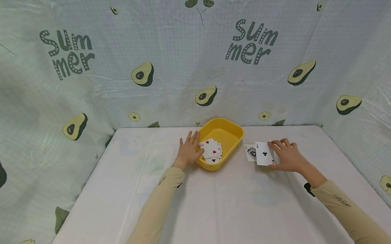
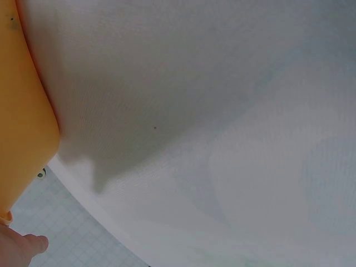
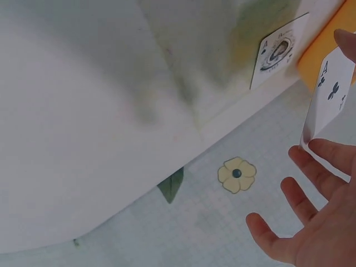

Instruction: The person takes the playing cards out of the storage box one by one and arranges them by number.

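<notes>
My right hand [image 1: 288, 157] pinches an ace of clubs card [image 1: 263, 154] by its edges, between thumb and fingers. In the right wrist view that ace of clubs [image 3: 332, 92] is tilted up off the table, the other fingers spread apart. Partly overlapped by it in the head view is an ace of spades [image 1: 249, 153], lying face up on the table. My left hand [image 1: 187, 151] rests at the left side of a yellow plastic tub [image 1: 232, 129], fingers extended and thumb over the rim. Inside the tub lie several face-up playing cards [image 1: 211, 147], hearts and a club showing.
A white-covered table [image 1: 218, 207] lies under everything. Behind it hangs a pale cloth [image 1: 173, 36] printed with avocados, flowers and lettering. The tub stands near the table's back edge, with the ace of spades to its right.
</notes>
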Tool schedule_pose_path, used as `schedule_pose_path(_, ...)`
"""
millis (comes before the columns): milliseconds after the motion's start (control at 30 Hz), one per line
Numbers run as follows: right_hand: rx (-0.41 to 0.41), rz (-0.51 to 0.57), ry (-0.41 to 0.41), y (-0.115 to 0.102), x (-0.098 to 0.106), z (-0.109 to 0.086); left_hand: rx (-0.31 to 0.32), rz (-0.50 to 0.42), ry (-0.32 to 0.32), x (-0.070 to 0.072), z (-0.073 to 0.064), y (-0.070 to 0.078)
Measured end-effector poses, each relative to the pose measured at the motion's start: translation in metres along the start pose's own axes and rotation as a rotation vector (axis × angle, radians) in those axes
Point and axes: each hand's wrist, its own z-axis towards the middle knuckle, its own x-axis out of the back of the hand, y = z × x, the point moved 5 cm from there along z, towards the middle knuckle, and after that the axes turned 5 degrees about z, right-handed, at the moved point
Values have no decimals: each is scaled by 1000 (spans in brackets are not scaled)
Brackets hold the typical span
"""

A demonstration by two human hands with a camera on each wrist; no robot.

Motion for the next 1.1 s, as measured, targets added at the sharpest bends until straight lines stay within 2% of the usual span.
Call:
schedule_pose_path(167,6,34,-25,10,-2,-5,-2,-5,4,0,0,0)
schedule_pose_path(600,-29,-54,-59,34,-14,-7,6,-9,2,-2,0,-2)
schedule_pose_path(800,-43,-52,-67,43,-14,-7,7,-4,4,-1,0,-2)
schedule_pose_path(1100,-78,-44,-143,53,-23,-5,7,-2,4,-1,-1,0)
